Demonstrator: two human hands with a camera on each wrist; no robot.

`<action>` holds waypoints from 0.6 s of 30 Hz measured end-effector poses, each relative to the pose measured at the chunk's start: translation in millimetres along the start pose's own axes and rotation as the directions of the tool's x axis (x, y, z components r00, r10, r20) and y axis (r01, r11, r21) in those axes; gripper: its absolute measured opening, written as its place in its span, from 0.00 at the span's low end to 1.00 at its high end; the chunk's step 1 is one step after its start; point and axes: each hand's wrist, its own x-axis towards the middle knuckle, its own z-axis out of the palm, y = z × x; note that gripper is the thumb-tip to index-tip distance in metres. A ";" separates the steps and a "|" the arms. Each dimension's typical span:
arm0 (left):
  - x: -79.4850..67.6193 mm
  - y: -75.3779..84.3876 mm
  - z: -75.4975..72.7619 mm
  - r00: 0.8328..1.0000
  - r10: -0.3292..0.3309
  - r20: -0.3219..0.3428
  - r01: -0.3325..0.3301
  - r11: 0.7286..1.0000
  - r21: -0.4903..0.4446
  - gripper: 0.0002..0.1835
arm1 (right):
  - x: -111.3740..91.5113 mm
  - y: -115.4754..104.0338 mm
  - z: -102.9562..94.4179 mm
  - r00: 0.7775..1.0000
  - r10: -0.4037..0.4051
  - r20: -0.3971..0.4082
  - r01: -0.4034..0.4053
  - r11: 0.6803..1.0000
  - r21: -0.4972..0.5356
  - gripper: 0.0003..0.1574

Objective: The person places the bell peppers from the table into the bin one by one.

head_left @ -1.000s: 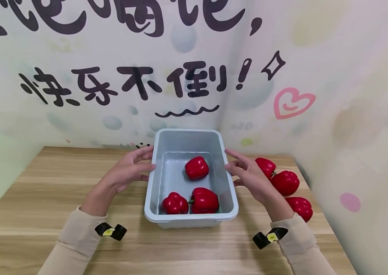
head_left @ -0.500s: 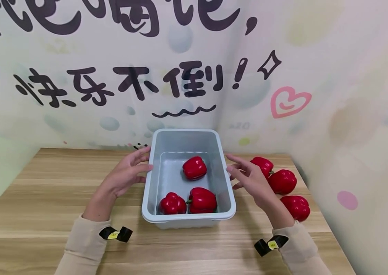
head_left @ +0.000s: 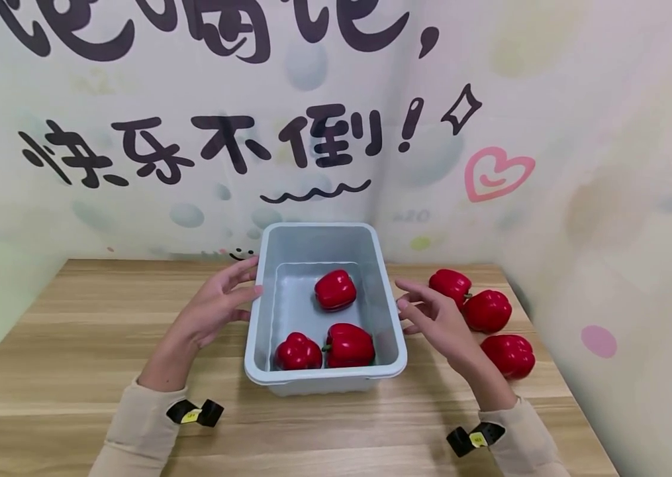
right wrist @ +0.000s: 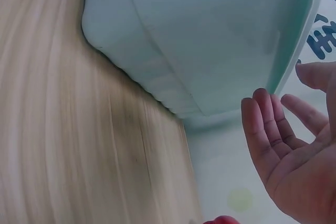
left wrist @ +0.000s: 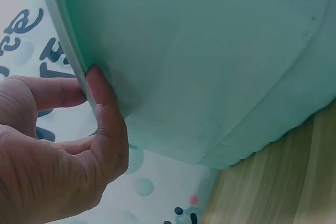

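Observation:
A light grey-blue plastic bin (head_left: 290, 291) stands on the wooden table, its short side towards me. Three red bell peppers lie inside: one pepper (head_left: 336, 290) farther back, one round pepper (head_left: 298, 352) at the near left, and a third pepper (head_left: 350, 345) beside it, stem pointing left. My left hand (head_left: 214, 306) pinches the bin's left rim, thumb on top; the left wrist view shows a finger (left wrist: 107, 114) curled beneath the lip. At the right rim, my right hand (head_left: 439, 321) holds nothing. Its fingers (right wrist: 257, 129) are loosely extended close beside the bin wall.
On the right of the table lie three more red bell peppers: a back one (head_left: 450, 283), a middle one (head_left: 487, 311) and a front one (head_left: 508, 356). A printed wall (head_left: 419, 179) with large black characters rises behind the wooden table (head_left: 312, 437).
My right hand has come away from the bin's right rim, moving slightly right. My left hand keeps its hold. The whole view has shifted a little; the peppers keep their places.

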 end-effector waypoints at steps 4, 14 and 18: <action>1.9 2.4 0.1 1.000 -0.023 0.012 0.023 1.000 0.001 0.36 | -6.5 -1.7 -4.7 1.000 -0.021 -0.019 0.021 1.000 -0.018 0.29; 7.5 16.0 -3.9 0.990 -0.129 0.051 0.129 0.992 0.003 0.39 | -20.5 6.8 -13.4 0.982 -0.089 -0.169 0.053 0.976 -0.210 0.31; 6.4 22.9 -5.8 0.985 -0.164 0.056 0.164 0.986 0.010 0.40 | -27.4 9.4 -15.9 0.975 -0.114 -0.192 0.064 0.967 -0.248 0.31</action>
